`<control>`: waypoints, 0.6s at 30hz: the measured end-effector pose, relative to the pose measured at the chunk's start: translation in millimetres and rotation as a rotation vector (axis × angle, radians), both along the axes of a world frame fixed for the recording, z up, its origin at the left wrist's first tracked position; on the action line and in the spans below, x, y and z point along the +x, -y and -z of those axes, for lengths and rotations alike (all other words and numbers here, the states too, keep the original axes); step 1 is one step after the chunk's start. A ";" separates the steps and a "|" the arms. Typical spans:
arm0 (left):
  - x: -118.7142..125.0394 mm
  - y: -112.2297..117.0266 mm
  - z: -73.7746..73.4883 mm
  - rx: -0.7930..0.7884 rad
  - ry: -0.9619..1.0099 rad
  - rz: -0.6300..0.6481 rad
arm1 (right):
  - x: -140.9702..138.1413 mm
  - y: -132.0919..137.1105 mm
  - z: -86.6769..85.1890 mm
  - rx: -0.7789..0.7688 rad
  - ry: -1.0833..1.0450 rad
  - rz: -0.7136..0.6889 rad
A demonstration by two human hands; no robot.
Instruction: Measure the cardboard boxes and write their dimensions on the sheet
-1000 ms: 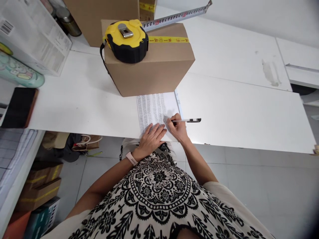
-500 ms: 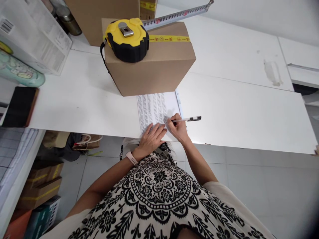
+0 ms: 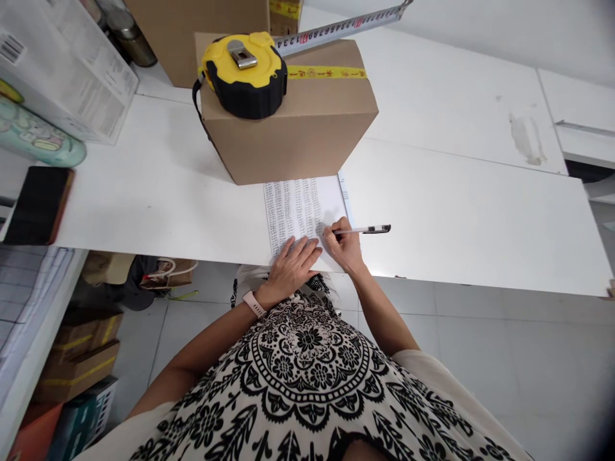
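My right hand is closed around a pen with a clear barrel and a black end, its tip down at the paper. Rows of small handwriting in columns cover much of the white sheet of paper; its right part is blank. My left hand lies flat on the sheet's lower edge, fingers stretched out. The sheet's far end meets a brown cardboard box. On top of that box sits a yellow and black tape measure, its blade drawn out to the right.
The white table ends just in front of my body. At the left lie a dark phone, a mint-green patterned case and a white package. A larger cardboard box stands behind. Small boxes sit below, left.
My right hand and the pen have shifted very slightly to the right along the paper. My left hand stays put.
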State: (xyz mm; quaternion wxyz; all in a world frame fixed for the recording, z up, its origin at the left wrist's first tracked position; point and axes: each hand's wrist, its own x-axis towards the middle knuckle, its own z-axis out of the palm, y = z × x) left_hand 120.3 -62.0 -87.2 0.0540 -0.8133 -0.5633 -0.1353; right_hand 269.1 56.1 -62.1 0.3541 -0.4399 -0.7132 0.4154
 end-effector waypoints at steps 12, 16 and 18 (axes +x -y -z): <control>0.2 -0.7 -0.1 0.002 -0.005 0.002 | 0.0 0.1 0.8 -0.016 0.015 -0.012; 0.7 -0.5 -0.1 0.012 -0.005 -0.004 | 0.4 -0.4 1.2 -0.007 0.013 -0.014; 0.7 -0.3 0.1 0.004 -0.003 -0.005 | 0.5 -0.8 1.9 0.002 0.016 -0.012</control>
